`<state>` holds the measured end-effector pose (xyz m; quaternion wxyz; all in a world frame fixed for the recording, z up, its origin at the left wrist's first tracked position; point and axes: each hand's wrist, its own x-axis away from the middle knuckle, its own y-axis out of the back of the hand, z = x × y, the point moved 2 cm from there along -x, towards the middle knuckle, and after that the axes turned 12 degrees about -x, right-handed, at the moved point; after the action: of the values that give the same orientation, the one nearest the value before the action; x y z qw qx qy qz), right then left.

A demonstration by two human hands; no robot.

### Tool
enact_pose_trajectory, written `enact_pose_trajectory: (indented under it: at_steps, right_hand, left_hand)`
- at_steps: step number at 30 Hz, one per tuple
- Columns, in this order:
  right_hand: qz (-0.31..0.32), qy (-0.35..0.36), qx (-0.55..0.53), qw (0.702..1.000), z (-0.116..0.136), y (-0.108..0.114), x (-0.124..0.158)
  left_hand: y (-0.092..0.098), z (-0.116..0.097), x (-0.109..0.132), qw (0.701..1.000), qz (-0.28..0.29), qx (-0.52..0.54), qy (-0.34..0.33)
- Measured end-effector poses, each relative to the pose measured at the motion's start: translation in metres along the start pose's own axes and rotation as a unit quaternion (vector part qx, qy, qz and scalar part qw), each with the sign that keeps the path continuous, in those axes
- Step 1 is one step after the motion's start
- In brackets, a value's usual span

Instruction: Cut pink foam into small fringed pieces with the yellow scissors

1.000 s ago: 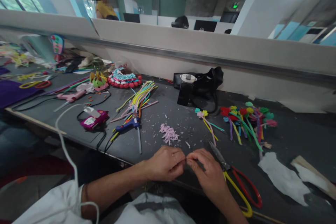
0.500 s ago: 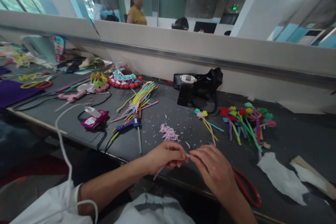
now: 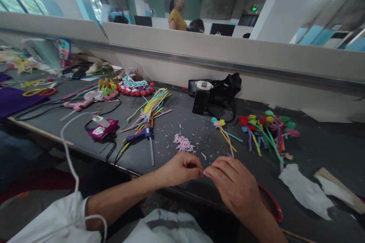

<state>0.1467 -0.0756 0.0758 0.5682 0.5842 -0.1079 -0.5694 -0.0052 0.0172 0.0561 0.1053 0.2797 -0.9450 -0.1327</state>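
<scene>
My left hand (image 3: 182, 169) is closed in a pinch near the table's front edge. Close against its fingertips is my right hand (image 3: 232, 182), fingers bent together. A small bit of pink pipe cleaner (image 3: 204, 172) shows between the two sets of fingertips, and the rest of it is hidden by the fingers. Just beyond the hands lies a pile of short pink pipe cleaner pieces (image 3: 183, 143), with tiny scraps scattered around. Red-handled scissors (image 3: 273, 205) stick out from behind my right wrist; their blades are mostly covered by my right hand.
A blue glue gun (image 3: 139, 134) and a bundle of long pipe cleaners (image 3: 155, 106) lie to the left. Pipe cleaner flowers (image 3: 265, 125) and white paper (image 3: 305, 191) are on the right. A phone (image 3: 200, 101) leans before a black bag (image 3: 225, 85). A white cable (image 3: 70, 155) crosses at left.
The pink tail that hung below my left hand is out of sight now. My fingertips have shifted slightly around the pipe cleaner. Behind the partition, a person in yellow has moved right.
</scene>
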Motion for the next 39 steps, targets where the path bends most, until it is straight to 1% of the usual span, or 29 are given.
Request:
enact_pose_trajectory:
  at_steps: [3, 4, 6, 9, 12, 15, 18, 23, 27, 29, 33, 36, 39]
  right_hand:
    - [-0.011, 0.015, -0.048, 0.999, -0.004, 0.007, -0.008]
    - [-0.021, 0.012, -0.074, 0.997, -0.006, 0.008, -0.011]
    - [-0.041, -0.015, -0.135, 0.990, -0.010, 0.009, -0.014]
    - [-0.059, -0.096, -0.219, 0.969, -0.013, 0.002, -0.014]
    - [-0.072, -0.157, -0.260, 0.950, -0.010, -0.010, -0.008]
    - [-0.097, -0.179, -0.253, 0.946, -0.006, -0.020, -0.001]
    - [-0.103, -0.182, -0.222, 0.952, -0.002, -0.026, 0.004]
    - [-0.085, -0.167, -0.163, 0.969, 0.003, -0.028, 0.006]
    - [-0.079, -0.163, -0.162, 0.970, 0.005, -0.028, 0.003]
    - [-0.082, -0.163, -0.167, 0.969, 0.004, -0.026, 0.002]
    - [-0.068, -0.157, -0.167, 0.971, -0.001, -0.019, -0.004]
    - [-0.053, -0.168, -0.183, 0.967, -0.006, -0.013, -0.008]
    - [-0.064, -0.195, -0.234, 0.950, -0.009, -0.011, -0.011]
  left_hand:
    - [0.002, -0.006, 0.003, 0.993, 0.016, -0.093, -0.067]
    - [0.003, -0.009, 0.004, 0.989, 0.021, -0.110, -0.095]
    - [0.005, -0.012, 0.006, 0.983, 0.030, -0.116, -0.138]
    - [0.008, -0.012, 0.008, 0.986, 0.015, -0.078, -0.145]
    - [0.008, -0.005, 0.009, 0.992, -0.021, -0.021, -0.119]
    - [0.006, 0.003, 0.009, 0.995, -0.045, 0.028, -0.084]
    - [0.004, 0.003, 0.009, 0.992, -0.092, 0.019, -0.082]
    - [0.003, -0.004, 0.008, 0.969, -0.173, -0.109, -0.138]
    - [0.002, -0.001, 0.005, 0.935, -0.208, -0.215, -0.188]
    - [0.002, -0.001, 0.004, 0.920, -0.198, -0.264, -0.213]
    - [0.005, -0.005, 0.005, 0.905, -0.137, -0.311, -0.258]
    - [0.010, -0.010, 0.006, 0.910, -0.104, -0.285, -0.281]
    - [0.014, -0.010, 0.005, 0.929, -0.094, -0.225, -0.277]
